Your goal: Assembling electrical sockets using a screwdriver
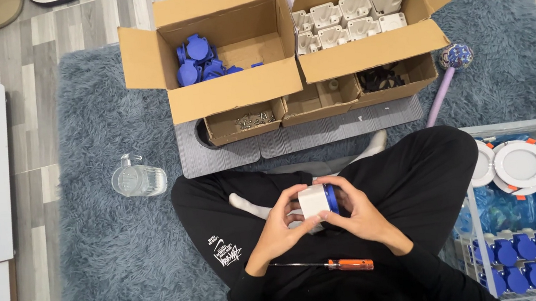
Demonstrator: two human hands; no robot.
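Observation:
I sit cross-legged in black trousers on a grey shaggy rug. My left hand (280,222) and my right hand (359,209) both grip one white plastic socket housing (313,201) with a blue cap (331,199) on its right end, held over my lap. A screwdriver with an orange handle (349,264) lies across my lap just below the hands.
In front stand a cardboard box of blue caps (199,59), a box of white housings (344,21), and small boxes of screws (246,121) and black rings (380,77). A glass jug (138,179) sits at left. A wire basket (534,204) at right holds assembled sockets and round white lamps.

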